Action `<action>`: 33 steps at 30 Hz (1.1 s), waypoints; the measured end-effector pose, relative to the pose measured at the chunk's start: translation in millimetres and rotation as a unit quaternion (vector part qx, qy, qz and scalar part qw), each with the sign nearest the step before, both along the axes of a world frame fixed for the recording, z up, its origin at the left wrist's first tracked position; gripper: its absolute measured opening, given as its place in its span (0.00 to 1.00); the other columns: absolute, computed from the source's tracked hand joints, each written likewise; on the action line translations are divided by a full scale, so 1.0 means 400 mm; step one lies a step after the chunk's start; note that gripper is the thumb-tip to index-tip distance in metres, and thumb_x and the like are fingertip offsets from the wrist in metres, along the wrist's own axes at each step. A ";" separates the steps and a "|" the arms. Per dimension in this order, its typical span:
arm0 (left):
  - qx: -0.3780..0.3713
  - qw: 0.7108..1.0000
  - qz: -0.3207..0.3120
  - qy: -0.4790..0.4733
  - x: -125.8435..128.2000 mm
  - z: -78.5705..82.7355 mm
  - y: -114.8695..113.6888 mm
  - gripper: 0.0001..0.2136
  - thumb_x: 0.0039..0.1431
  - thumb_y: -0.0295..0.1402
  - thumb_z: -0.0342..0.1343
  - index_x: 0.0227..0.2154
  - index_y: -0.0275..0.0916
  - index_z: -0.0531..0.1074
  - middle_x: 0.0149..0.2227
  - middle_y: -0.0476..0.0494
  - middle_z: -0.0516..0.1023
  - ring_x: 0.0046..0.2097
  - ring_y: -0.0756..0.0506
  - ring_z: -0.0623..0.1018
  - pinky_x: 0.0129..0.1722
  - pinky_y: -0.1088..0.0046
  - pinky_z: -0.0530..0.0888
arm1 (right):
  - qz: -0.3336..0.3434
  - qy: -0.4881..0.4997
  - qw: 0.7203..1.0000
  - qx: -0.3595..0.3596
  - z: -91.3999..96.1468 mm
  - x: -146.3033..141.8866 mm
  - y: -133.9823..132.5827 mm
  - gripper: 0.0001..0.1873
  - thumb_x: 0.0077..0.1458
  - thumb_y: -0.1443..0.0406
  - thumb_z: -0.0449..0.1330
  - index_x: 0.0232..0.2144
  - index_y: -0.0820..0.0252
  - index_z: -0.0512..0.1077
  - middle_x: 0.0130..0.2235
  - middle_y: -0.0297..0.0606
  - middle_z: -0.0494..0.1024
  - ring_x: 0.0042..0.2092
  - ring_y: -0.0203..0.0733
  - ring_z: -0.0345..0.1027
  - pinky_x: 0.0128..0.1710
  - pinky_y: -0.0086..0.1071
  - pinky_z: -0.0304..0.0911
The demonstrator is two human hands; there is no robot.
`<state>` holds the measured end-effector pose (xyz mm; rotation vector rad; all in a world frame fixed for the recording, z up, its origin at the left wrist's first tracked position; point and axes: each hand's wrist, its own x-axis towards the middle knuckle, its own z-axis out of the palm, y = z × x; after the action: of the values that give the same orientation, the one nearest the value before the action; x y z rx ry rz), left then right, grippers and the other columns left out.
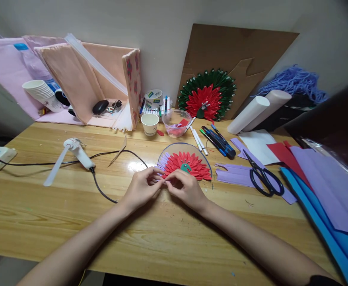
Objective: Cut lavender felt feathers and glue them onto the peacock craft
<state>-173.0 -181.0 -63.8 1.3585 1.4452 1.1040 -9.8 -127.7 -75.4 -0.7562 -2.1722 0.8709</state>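
My left hand (140,186) and my right hand (188,188) meet fingertip to fingertip at the near edge of a peacock craft. Both pinch a small purple paper piece (166,182), mostly hidden by the fingers. Just beyond lies the peacock craft (188,165), a round cardboard base with layered red paper petals, a green bird's head and some purple petals on its left. Purple paper strips (233,174) are to the right, with black-handled scissors (263,174) resting over them.
A white glue gun (82,155) and its black cord lie left, near a power strip (0,161). A paper cup (149,124), a plastic bowl (175,131) and pens (217,141) stand behind. A finished green-and-red peacock (206,95) leans on cardboard. Coloured sheets (331,190) cover the right.
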 end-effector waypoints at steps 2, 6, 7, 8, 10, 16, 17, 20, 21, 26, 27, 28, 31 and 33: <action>0.029 0.999 -0.009 0.034 0.000 0.003 -0.005 0.09 0.53 0.30 0.56 0.38 0.36 0.72 0.34 0.43 0.78 0.34 0.49 0.78 0.35 0.76 0.75 | -0.009 0.001 1.000 -0.017 0.002 0.000 -0.001 0.03 0.50 0.71 0.58 0.29 0.60 0.71 0.27 0.36 0.73 0.29 0.36 0.65 0.28 0.28 0.62; 0.063 0.994 -0.026 0.083 0.001 0.004 -0.011 0.09 0.54 0.28 0.54 0.39 0.37 0.71 0.34 0.45 0.78 0.34 0.50 0.78 0.35 0.77 0.75 | -0.022 -0.005 0.999 -0.044 0.002 0.001 -0.001 0.03 0.49 0.72 0.59 0.27 0.60 0.71 0.25 0.33 0.71 0.26 0.34 0.62 0.25 0.26 0.59; 0.064 0.994 -0.028 0.087 0.002 0.004 -0.012 0.09 0.54 0.28 0.54 0.39 0.37 0.71 0.34 0.45 0.78 0.34 0.50 0.78 0.35 0.77 0.74 | -0.023 -0.006 0.999 -0.047 0.002 0.002 -0.001 0.03 0.48 0.72 0.59 0.26 0.60 0.70 0.25 0.33 0.71 0.26 0.34 0.62 0.24 0.26 0.59; 0.064 0.993 -0.030 0.090 0.002 0.005 -0.012 0.09 0.53 0.27 0.54 0.38 0.37 0.72 0.34 0.45 0.78 0.33 0.51 0.78 0.35 0.78 0.74 | -0.023 -0.005 0.999 -0.049 0.001 0.002 -0.001 0.04 0.48 0.72 0.59 0.26 0.60 0.70 0.24 0.32 0.71 0.26 0.33 0.62 0.24 0.26 0.59; 0.059 0.993 -0.034 0.093 0.003 0.007 -0.013 0.08 0.53 0.27 0.53 0.36 0.37 0.73 0.34 0.45 0.79 0.33 0.51 0.77 0.34 0.78 0.74 | -0.025 -0.003 0.998 -0.053 0.001 0.002 -0.002 0.04 0.47 0.73 0.59 0.25 0.60 0.70 0.24 0.32 0.70 0.25 0.33 0.62 0.24 0.26 0.58; 0.023 0.997 -0.025 0.073 -0.006 0.012 -0.009 0.07 0.53 0.29 0.55 0.33 0.36 0.76 0.31 0.45 0.80 0.32 0.50 0.77 0.33 0.77 0.74 | -0.027 0.005 0.998 -0.057 0.001 0.005 -0.002 0.04 0.46 0.72 0.59 0.24 0.61 0.70 0.23 0.33 0.70 0.25 0.33 0.62 0.24 0.26 0.58; 0.008 0.998 -0.026 0.052 -0.009 0.010 -0.007 0.07 0.53 0.29 0.55 0.33 0.35 0.76 0.32 0.44 0.80 0.32 0.49 0.78 0.34 0.76 0.74 | -0.026 0.007 0.998 -0.060 0.002 0.006 -0.001 0.03 0.47 0.72 0.59 0.24 0.61 0.70 0.24 0.33 0.71 0.25 0.33 0.62 0.24 0.26 0.58; -0.046 0.998 -0.029 -0.032 -0.016 0.002 -0.001 0.09 0.52 0.32 0.56 0.34 0.33 0.77 0.33 0.40 0.80 0.32 0.47 0.79 0.34 0.72 0.76 | -0.028 0.012 0.997 -0.075 0.003 0.008 0.000 0.03 0.49 0.71 0.59 0.26 0.61 0.72 0.24 0.34 0.73 0.25 0.33 0.63 0.24 0.26 0.59; -0.057 0.997 -0.028 -0.053 -0.018 0.000 0.001 0.10 0.52 0.33 0.57 0.34 0.32 0.77 0.33 0.39 0.81 0.32 0.46 0.79 0.34 0.71 0.76 | -0.029 0.013 0.996 -0.080 0.003 0.008 0.001 0.03 0.50 0.71 0.58 0.27 0.61 0.73 0.25 0.34 0.73 0.26 0.34 0.63 0.25 0.26 0.60; 0.004 1.000 -0.020 0.005 -0.015 0.009 0.000 0.09 0.52 0.32 0.57 0.34 0.35 0.78 0.34 0.41 0.81 0.35 0.47 0.79 0.37 0.72 0.75 | -0.044 0.033 0.988 -0.147 -0.003 0.006 0.003 0.04 0.51 0.67 0.59 0.28 0.61 0.74 0.27 0.37 0.76 0.27 0.35 0.68 0.27 0.27 0.63; 0.022 0.999 -0.027 0.031 -0.014 0.013 -0.002 0.08 0.53 0.32 0.57 0.34 0.37 0.78 0.34 0.42 0.81 0.34 0.47 0.79 0.37 0.73 0.75 | -0.044 0.036 0.984 -0.170 -0.004 0.006 0.003 0.05 0.51 0.66 0.59 0.29 0.62 0.74 0.27 0.37 0.77 0.28 0.36 0.68 0.27 0.28 0.64; 0.039 0.997 -0.035 0.053 -0.013 0.018 -0.005 0.08 0.53 0.33 0.57 0.34 0.38 0.78 0.34 0.43 0.81 0.34 0.48 0.78 0.36 0.74 0.74 | -0.042 0.039 0.980 -0.192 -0.005 0.006 0.003 0.06 0.51 0.65 0.59 0.29 0.62 0.74 0.27 0.38 0.77 0.28 0.36 0.69 0.27 0.28 0.64; 0.076 0.991 -0.049 0.100 -0.012 0.024 -0.010 0.08 0.55 0.34 0.56 0.35 0.40 0.78 0.34 0.43 0.80 0.33 0.49 0.77 0.35 0.75 0.73 | -0.036 0.044 0.970 -0.237 -0.006 0.007 0.004 0.08 0.51 0.63 0.59 0.29 0.63 0.74 0.27 0.39 0.77 0.28 0.37 0.69 0.27 0.29 0.65; 0.098 0.986 -0.052 0.126 -0.015 0.023 -0.012 0.08 0.56 0.34 0.55 0.35 0.40 0.78 0.33 0.43 0.80 0.33 0.49 0.77 0.35 0.75 0.72 | -0.037 0.045 0.965 -0.254 -0.005 0.007 0.004 0.10 0.51 0.61 0.59 0.29 0.64 0.74 0.28 0.39 0.78 0.28 0.37 0.70 0.27 0.29 0.65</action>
<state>-178.9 -185.7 -54.8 1.7455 1.4522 1.0568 -6.9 -126.3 -77.3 -1.0092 -1.8398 1.4200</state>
